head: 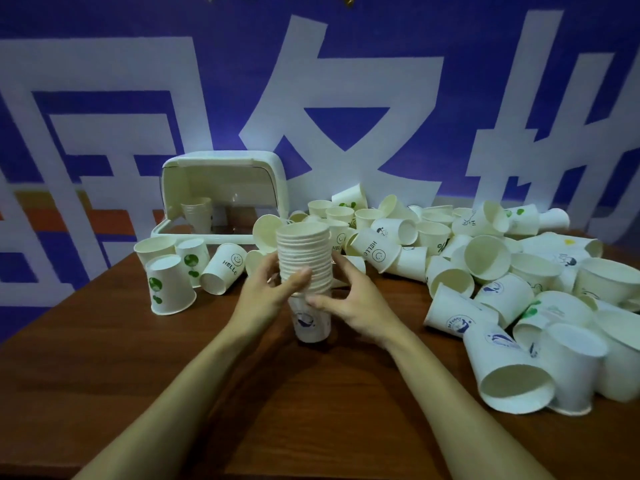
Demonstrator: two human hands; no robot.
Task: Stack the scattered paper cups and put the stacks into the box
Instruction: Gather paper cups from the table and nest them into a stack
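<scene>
Near us, the brown tabletop (311, 410). At centre, left hand (270, 292) and right hand (349, 306), fingers (320, 301) curled round a stack of cups (304, 258). It stands upright on the wood, long axis vertical, mouths up. Loose cups (485, 258) are heaped right. Far left, the open box (221, 168) has cups inside.

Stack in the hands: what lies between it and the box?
In the head view, loose cups: a tipped cup right beside the stack, and a HELLO cup lying before the box.
</scene>
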